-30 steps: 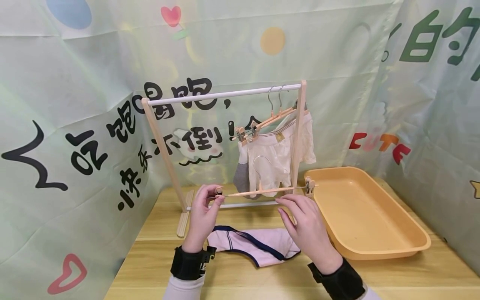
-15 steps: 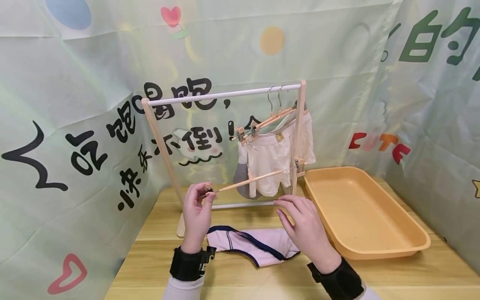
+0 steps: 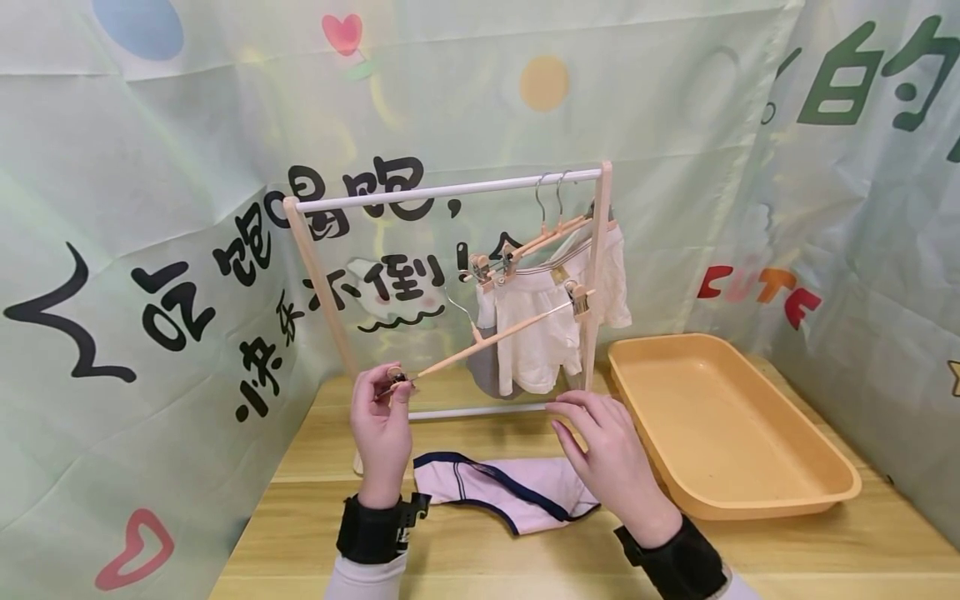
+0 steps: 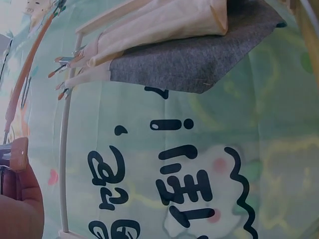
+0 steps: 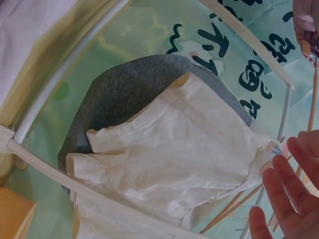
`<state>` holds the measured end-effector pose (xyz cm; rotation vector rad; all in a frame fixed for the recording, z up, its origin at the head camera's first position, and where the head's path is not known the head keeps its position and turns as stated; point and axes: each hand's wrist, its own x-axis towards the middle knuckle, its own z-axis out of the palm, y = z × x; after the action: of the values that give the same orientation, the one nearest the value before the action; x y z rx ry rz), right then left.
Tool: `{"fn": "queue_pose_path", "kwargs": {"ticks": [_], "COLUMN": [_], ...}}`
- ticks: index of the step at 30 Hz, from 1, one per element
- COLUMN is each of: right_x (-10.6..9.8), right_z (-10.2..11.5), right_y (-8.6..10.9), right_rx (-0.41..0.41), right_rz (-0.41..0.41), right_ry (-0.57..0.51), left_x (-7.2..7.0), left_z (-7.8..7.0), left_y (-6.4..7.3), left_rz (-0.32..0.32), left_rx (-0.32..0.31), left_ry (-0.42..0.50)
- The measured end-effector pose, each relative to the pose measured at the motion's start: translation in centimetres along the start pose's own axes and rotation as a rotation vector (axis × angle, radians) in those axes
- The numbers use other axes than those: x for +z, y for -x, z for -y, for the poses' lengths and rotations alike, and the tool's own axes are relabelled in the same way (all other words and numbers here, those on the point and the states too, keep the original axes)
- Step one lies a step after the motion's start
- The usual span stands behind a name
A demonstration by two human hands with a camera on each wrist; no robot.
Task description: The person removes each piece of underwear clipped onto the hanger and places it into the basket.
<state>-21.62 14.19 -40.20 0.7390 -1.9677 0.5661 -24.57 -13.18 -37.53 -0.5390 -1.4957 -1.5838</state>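
Backdrop [image 3: 225, 108] is printed with “CUTE” lettering [image 3: 777, 286] at 3 o'clock, “吃饱喝饱” characters [image 3: 326, 220] at 10. Clip hanger [image 3: 487, 341] is pinched at one end clip [image 3: 397, 377] by left hand [image 3: 381, 425], bar [image 3: 450, 359] at its 2 o'clock. Right hand [image 3: 611, 446] is half-open, nothing held; hanger at its 10 o'clock, untouched.

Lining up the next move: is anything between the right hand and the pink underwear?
Nothing visible. In the head view, the right hand shows by the right end of the pink underwear, no object between; the hanger in the left hand appears higher in the picture.
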Motion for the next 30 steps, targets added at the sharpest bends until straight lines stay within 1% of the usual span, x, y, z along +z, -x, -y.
{"fn": "queue_pose_path", "kwargs": {"ticks": [4,10,16,20,23,25,30], "right_x": [0.1,0.2,0.3,0.4,0.4,0.4,0.4], "right_z": [0.0,0.0,0.0,0.0,0.0,0.0,0.0], "right_y": [0.1,0.2,0.3,0.3,0.3,0.4,0.4], "right_rx": [-0.007,-0.003,-0.006,-0.004,0.0,0.002,0.003], "right_rz": [0.005,0.025,0.041,0.045,0.049,0.054,0.059], "right_ry": [0.001,0.003,0.009,0.012,0.013,0.015,0.02], "left_x": [-0.3,-0.6,-0.9,-1.0,-1.2,-1.3,-1.5], "left_z": [-0.1,-0.2,-0.2,-0.3,-0.4,-0.5,-0.5], "left_y": [-0.1,-0.4,-0.5,-0.6,-0.7,-0.8,-1.0], "left_rz": [-0.029,-0.075,-0.148,-0.225,-0.272,-0.289,-0.307], "left_rx": [0.019,0.047,0.086,0.082,0.074,0.077,0.073], "left_ry": [0.002,0.044,0.065,0.035,0.009,-0.002,-0.001]}}
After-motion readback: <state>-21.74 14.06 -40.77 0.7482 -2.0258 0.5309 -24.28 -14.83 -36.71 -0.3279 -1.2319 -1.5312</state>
